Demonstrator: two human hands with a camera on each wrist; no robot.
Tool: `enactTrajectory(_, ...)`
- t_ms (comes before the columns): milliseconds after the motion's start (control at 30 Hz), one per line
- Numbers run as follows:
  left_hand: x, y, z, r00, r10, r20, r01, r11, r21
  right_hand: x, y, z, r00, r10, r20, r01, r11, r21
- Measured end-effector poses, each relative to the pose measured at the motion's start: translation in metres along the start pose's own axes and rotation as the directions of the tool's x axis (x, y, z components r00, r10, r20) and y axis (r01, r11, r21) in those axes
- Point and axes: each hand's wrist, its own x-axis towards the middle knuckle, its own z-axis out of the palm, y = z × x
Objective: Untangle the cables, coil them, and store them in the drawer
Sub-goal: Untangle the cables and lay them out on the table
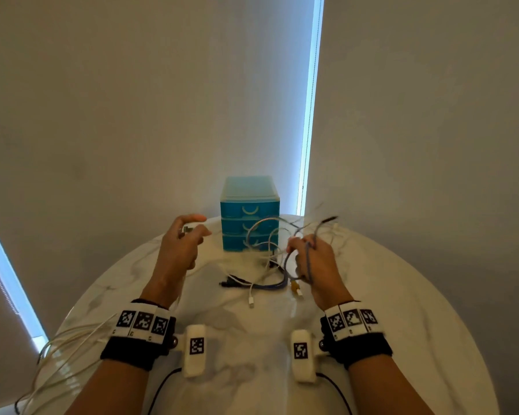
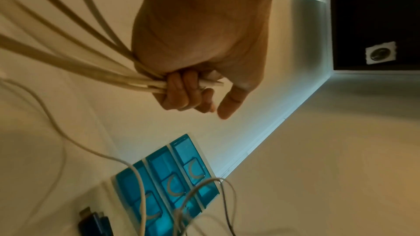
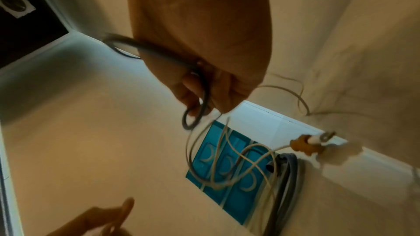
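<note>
So, head view: left hand [image 1: 182, 244] raised over desk [image 1: 402, 295], fingers curled round bundle of white cable loops [image 1: 63, 345] trailing back off desk's near-left edge. Right hand [image 1: 312, 262] grips grey-blue cable [image 1: 307, 265]; tangle [image 1: 264, 265] lies between hands, before blue drawer unit [image 1: 249, 214], drawers closed.

Left wrist view: fingers [image 2: 179, 92] clamp several white strands, long axis running from fist toward wrist.

Right wrist view: dark loop hooked over fingers [image 3: 193, 96], thin strands hang limp.

Judgement: cables light, floppy, snag-prone; best taken near plugs.
</note>
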Motion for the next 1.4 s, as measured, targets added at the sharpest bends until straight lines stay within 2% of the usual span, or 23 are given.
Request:
enactTrajectory(67, -0.010, 0.011, 0.003, 0.991, 0.098, 0.094, -0.098, 0.995, -0.004, -0.007, 0.000, 0.006, 0.990, -0.006, 0.138, 0.024, 0.992, -0.128)
enactTrajectory(133, -0.021, 0.021, 0.008, 0.958, 0.120, 0.260, -0.145, 0.986, 0.079, -0.017, -0.006, 0.008, 0.957, -0.012, 0.289, 0.070, 0.979, -0.192)
enactTrajectory(200, -0.027, 0.021, 0.017, 0.917, 0.082, 0.391, -0.158, 0.973, 0.167, -0.027, -0.017, 0.010, 0.892, -0.013, 0.452, 0.087, 0.986, -0.144)
enactTrajectory(267, -0.028, 0.016, 0.024, 0.890, 0.000, 0.455, -0.147, 0.947, 0.287, -0.031, -0.027, 0.008, 0.837, -0.049, 0.545, 0.081, 0.996, -0.034)
enactTrajectory(333, -0.027, 0.012, 0.027, 0.882, -0.096, 0.461, -0.118, 0.903, 0.413, -0.031, -0.034, 0.005, 0.844, -0.119, 0.524, 0.084, 0.992, 0.089)
enactTrajectory(433, -0.021, 0.007, 0.026, 0.882, -0.145, 0.449, -0.101, 0.872, 0.480, -0.028, -0.041, -0.004, 0.902, -0.199, 0.384, 0.079, 0.949, 0.306)
enactTrajectory(467, -0.018, 0.005, 0.025, 0.887, -0.144, 0.439, -0.100, 0.868, 0.487, -0.027, -0.043, -0.009, 0.918, -0.222, 0.329, 0.073, 0.909, 0.409)
enactTrajectory(567, -0.010, -0.004, 0.017, 0.930, -0.118, 0.348, -0.083, 0.854, 0.513, -0.018, -0.046, -0.028, 0.931, -0.291, 0.219, 0.050, 0.698, 0.715)
enactTrajectory(600, -0.007, -0.008, 0.014, 0.943, -0.105, 0.317, -0.072, 0.863, 0.500, -0.013, -0.044, -0.032, 0.938, -0.287, 0.196, 0.045, 0.660, 0.750)
enactTrajectory(633, -0.003, -0.011, 0.012, 0.952, -0.081, 0.296, -0.078, 0.869, 0.488, -0.008, -0.039, -0.034, 0.952, -0.249, 0.180, 0.034, 0.667, 0.744)
enactTrajectory(700, 0.000, -0.014, 0.010, 0.964, 0.008, 0.264, -0.136, 0.872, 0.470, 0.002, -0.023, -0.036, 0.983, -0.079, 0.164, -0.033, 0.809, 0.586)
enactTrajectory(733, 0.000, -0.014, 0.009, 0.967, 0.048, 0.251, -0.161, 0.877, 0.454, 0.006, -0.014, -0.036, 0.992, 0.027, 0.127, -0.074, 0.921, 0.381)
enactTrajectory(767, 0.000, -0.014, 0.008, 0.968, 0.074, 0.240, -0.175, 0.884, 0.434, 0.009, -0.006, -0.035, 0.992, 0.103, 0.074, -0.110, 0.989, 0.095)
enactTrajectory(800, 0.000, -0.014, 0.007, 0.969, 0.089, 0.232, -0.181, 0.893, 0.412, 0.011, 0.001, -0.034, 0.993, 0.120, 0.003, -0.118, 0.978, -0.171)
enactTrajectory(833, -0.001, -0.012, 0.006, 0.968, 0.096, 0.230, -0.182, 0.901, 0.393, 0.010, 0.004, -0.033, 0.995, 0.069, -0.073, -0.090, 0.934, -0.345)
enactTrajectory(867, -0.002, -0.010, 0.006, 0.968, 0.098, 0.231, -0.183, 0.908, 0.378, 0.010, 0.004, -0.032, 0.990, -0.029, -0.137, -0.029, 0.913, -0.406)
enactTrajectory(967, -0.003, -0.009, 0.008, 0.965, 0.110, 0.236, -0.192, 0.914, 0.356, -0.004, -0.012, -0.029, 0.909, -0.377, -0.177, 0.314, 0.899, -0.304)
enactTrajectory(1000, -0.002, -0.010, 0.008, 0.964, 0.116, 0.239, -0.197, 0.916, 0.350, -0.010, -0.020, -0.026, 0.875, -0.458, -0.156, 0.411, 0.874, -0.260)
enactTrajectory(1067, 0.000, -0.012, 0.007, 0.960, 0.115, 0.254, -0.202, 0.916, 0.348, -0.019, -0.027, -0.018, 0.835, -0.547, -0.067, 0.521, 0.823, -0.224)
enactTrajectory(1167, 0.000, -0.014, 0.007, 0.940, 0.124, 0.317, -0.242, 0.899, 0.365, -0.017, -0.018, -0.011, 0.846, -0.520, 0.116, 0.527, 0.786, -0.322)
enactTrajectory(1233, -0.001, -0.014, 0.008, 0.919, 0.119, 0.375, -0.273, 0.880, 0.389, -0.012, -0.009, -0.010, 0.842, -0.479, 0.246, 0.538, 0.713, -0.450)
enactTrajectory(1300, -0.003, -0.013, 0.009, 0.894, 0.109, 0.435, -0.298, 0.869, 0.394, -0.013, -0.005, -0.007, 0.829, -0.426, 0.362, 0.557, 0.673, -0.486)
enactTrajectory(1400, -0.007, -0.011, 0.011, 0.860, 0.104, 0.499, -0.329, 0.861, 0.387, -0.013, 0.002, 0.004, 0.852, -0.309, 0.422, 0.511, 0.663, -0.546)
